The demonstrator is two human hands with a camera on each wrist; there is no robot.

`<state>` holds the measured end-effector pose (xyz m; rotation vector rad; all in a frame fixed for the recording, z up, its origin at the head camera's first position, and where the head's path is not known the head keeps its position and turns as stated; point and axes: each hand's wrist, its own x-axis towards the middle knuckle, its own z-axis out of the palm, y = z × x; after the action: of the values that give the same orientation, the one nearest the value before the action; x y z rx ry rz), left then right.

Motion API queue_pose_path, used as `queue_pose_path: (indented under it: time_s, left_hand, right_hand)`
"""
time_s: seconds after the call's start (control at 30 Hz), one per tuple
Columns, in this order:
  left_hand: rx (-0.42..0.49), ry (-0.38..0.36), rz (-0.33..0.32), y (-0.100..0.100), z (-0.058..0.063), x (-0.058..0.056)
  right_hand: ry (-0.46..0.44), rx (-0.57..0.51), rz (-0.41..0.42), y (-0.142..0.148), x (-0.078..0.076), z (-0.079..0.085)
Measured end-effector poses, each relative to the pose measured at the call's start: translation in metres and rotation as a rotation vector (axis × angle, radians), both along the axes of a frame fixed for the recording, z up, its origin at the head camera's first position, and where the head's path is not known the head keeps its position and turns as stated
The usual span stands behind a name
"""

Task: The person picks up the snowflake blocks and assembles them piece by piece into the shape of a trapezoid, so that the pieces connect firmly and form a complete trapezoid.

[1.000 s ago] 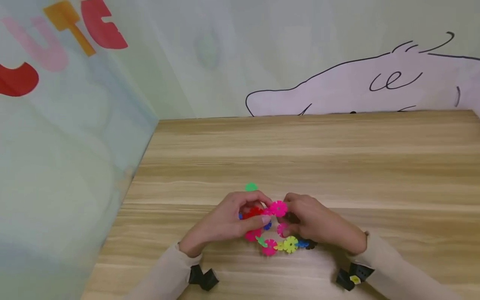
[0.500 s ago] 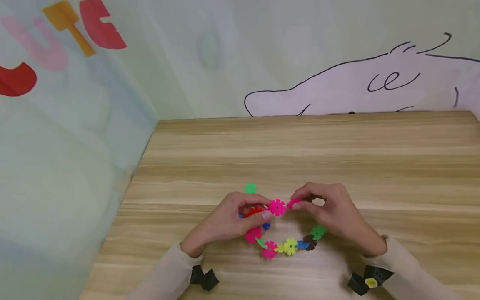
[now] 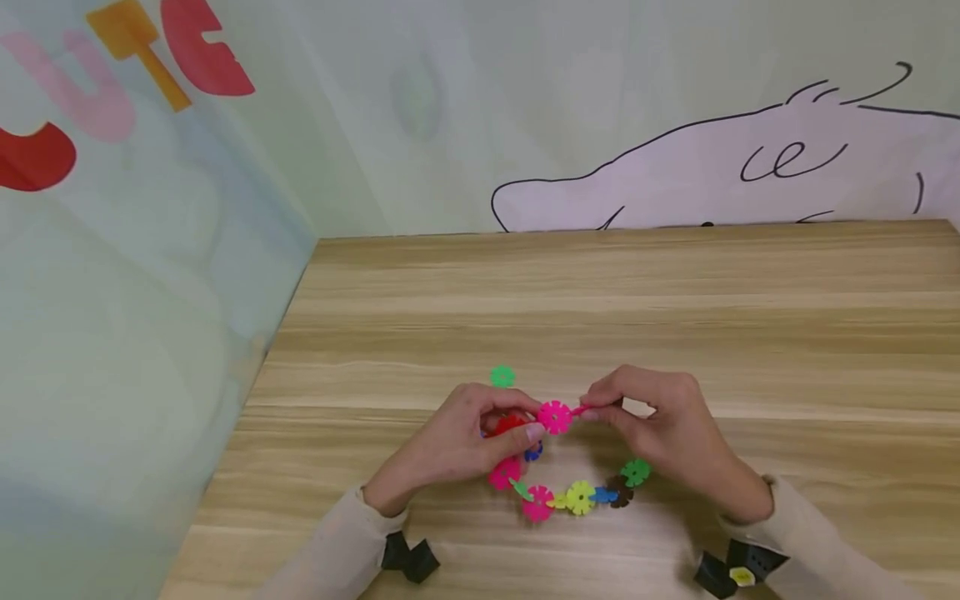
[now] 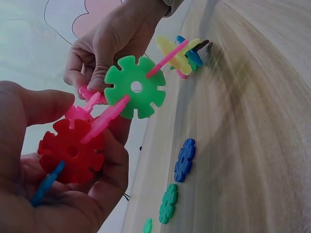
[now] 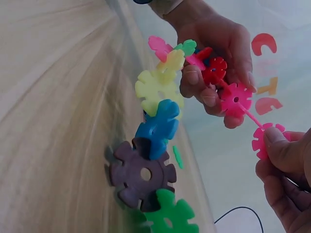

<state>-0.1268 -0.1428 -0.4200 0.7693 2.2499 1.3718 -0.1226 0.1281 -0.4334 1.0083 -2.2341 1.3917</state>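
Observation:
A chain of slotted plastic snowflake discs curves between my hands. My left hand [image 3: 461,442] grips its upper part, with a red disc [image 4: 82,165] against the fingers in the left wrist view. A pink disc [image 3: 555,417] juts out past the left fingertips. My right hand [image 3: 667,425] pinches another pink disc [image 5: 259,145], which meets that one edge to edge through the slots; how deep they sit cannot be told. The rest of the chain hangs below, through a yellow disc [image 3: 573,504] and a brown disc [image 3: 622,495] to a green disc [image 3: 636,473] at its end.
Loose on the wooden tabletop [image 3: 675,317], behind the left hand, lie a green disc [image 3: 502,376], a blue disc [image 4: 187,160] and another green disc [image 4: 167,206]. Painted walls stand at the back and left. Each wrist carries a black camera mount [image 3: 408,557].
My right hand has moved right, away from the left fingers, uncovering the chain's green end. The pink disc it pinches has turned edge-on against the other pink disc. The left hand stays almost still.

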Motion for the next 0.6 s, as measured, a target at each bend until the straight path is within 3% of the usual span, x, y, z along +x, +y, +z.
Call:
queue_pose_path:
  time_s: [0.33, 0.5, 0.6]
  left_hand:
    - [0.032, -0.055, 0.008, 0.000, 0.001, 0.001]
    - [0.069, -0.126, -0.016, -0.005, 0.001, 0.002]
    - [0.074, -0.155, -0.020, -0.012, -0.002, 0.004]
  right_hand:
    - [0.020, -0.019, 0.007, -0.010, 0.000, -0.003]
    - [-0.072, -0.023, 0.025, -0.013, -0.001, -0.006]
    - [-0.182, 0.004, 0.046, -0.013, -0.005, -0.007]
